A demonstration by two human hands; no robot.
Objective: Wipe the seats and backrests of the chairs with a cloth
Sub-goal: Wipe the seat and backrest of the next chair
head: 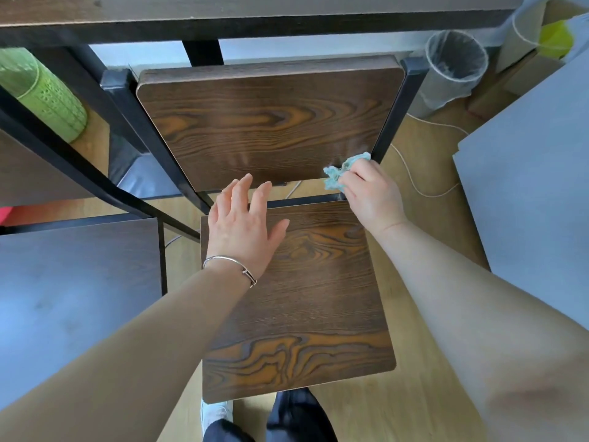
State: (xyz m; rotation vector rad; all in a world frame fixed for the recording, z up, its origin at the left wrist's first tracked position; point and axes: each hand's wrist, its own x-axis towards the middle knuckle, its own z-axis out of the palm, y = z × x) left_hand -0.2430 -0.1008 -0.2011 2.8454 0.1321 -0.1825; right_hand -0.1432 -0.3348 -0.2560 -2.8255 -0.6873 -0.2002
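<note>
While leaning over a dark wood-grain chair, holding a crumpled teal cloth against the lower right corner of the backrest, just beside the black metal frame post. Gripping that cloth in the curled fingers of the right hand. Keeping the left hand flat, fingers straight and spread, over the back edge of the seat, silver bangle at the wrist; contact with the seat impossible to tell. Working below a table edge, near a plastic-lined mesh wastebasket.

Teal cloth, brown wood-grain backrest
</note>
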